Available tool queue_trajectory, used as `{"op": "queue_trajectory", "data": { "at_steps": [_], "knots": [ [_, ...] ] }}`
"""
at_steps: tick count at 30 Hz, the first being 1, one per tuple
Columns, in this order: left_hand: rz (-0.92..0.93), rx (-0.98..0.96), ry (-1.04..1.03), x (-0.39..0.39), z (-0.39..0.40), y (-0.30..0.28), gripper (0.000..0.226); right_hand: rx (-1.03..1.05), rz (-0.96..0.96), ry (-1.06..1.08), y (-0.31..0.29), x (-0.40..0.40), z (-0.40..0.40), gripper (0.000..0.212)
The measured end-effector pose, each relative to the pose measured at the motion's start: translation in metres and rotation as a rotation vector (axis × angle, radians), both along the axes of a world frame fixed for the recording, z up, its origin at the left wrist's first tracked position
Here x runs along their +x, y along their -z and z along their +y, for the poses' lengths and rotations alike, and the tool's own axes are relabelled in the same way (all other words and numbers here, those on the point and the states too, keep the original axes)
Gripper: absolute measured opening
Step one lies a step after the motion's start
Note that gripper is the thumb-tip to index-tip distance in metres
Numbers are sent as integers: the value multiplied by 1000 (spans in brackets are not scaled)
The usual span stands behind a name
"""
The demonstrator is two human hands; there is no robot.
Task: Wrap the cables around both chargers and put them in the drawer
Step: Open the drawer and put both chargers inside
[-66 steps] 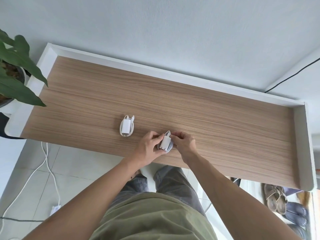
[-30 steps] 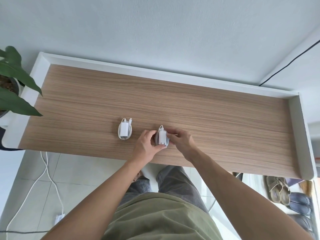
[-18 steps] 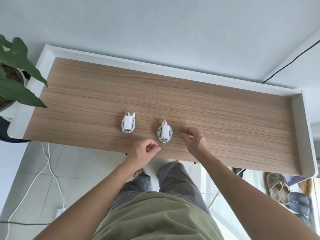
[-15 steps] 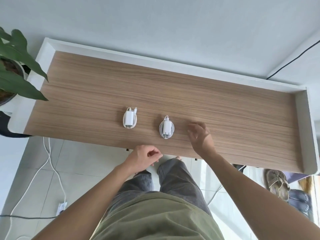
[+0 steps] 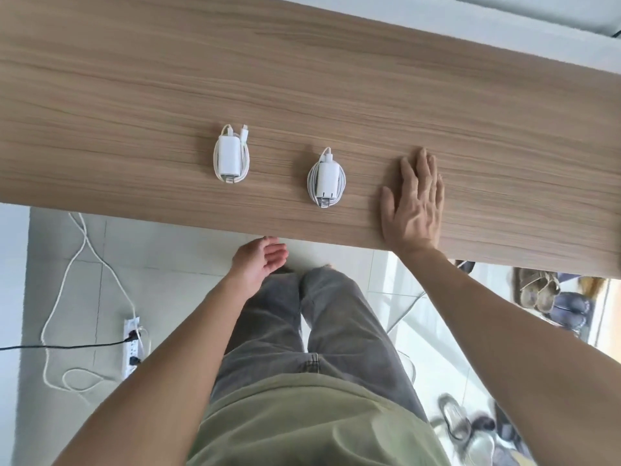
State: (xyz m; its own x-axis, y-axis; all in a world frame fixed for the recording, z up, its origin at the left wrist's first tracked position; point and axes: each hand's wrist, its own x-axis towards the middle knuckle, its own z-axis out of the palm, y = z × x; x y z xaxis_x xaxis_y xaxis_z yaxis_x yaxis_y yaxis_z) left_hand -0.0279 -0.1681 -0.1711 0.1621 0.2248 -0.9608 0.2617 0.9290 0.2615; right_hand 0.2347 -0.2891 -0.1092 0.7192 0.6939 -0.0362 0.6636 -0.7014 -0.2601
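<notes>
I have both chargers lying wrapped on the table (image 5: 134, 95), side by side and apart: the left charger (image 5: 231, 157) with its cable looped long and loose, one plug end sticking out at the far side, and the right charger (image 5: 326, 178) in a tighter coil nearer the table's near edge. My right hand (image 5: 412, 200) is flat on the table just right of that charger, fingers spread, holding nothing. My left hand (image 5: 260, 260) is below the near edge, palm half open and empty, reaching under where I judge the drawer to be; I cannot see the drawer or a handle from here. The risks as I read them: groping blind under the edge, I could miss the pull or jolt the table, and the right charger sits close enough to the near edge to slide off. The left charger's loose loops look ready to spring open the moment I lift it by the body alone, so I would pinch cable and body together. The floor below has a power strip (image 5: 131, 346) and trailing cord, so a dropped charger could land among them.
</notes>
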Motion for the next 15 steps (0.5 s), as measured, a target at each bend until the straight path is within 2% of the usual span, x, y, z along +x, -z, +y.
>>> {"op": "queue_trajectory", "data": {
  "at_steps": [3,7,11,15],
  "knots": [
    [-29,-96,-326,8,0,9,48,-5,-14,-13,2,1,-1,60],
    [-190,-115,-591,23,2,17,63,-20,-1,-14,3,3,-2,61],
    [-305,-61,-695,38,0,19,58,-11,8,-21,2,5,-3,60],
    [-532,-85,-828,52,0,26,69,-18,3,-26,3,6,-4,60]
  ]
}}
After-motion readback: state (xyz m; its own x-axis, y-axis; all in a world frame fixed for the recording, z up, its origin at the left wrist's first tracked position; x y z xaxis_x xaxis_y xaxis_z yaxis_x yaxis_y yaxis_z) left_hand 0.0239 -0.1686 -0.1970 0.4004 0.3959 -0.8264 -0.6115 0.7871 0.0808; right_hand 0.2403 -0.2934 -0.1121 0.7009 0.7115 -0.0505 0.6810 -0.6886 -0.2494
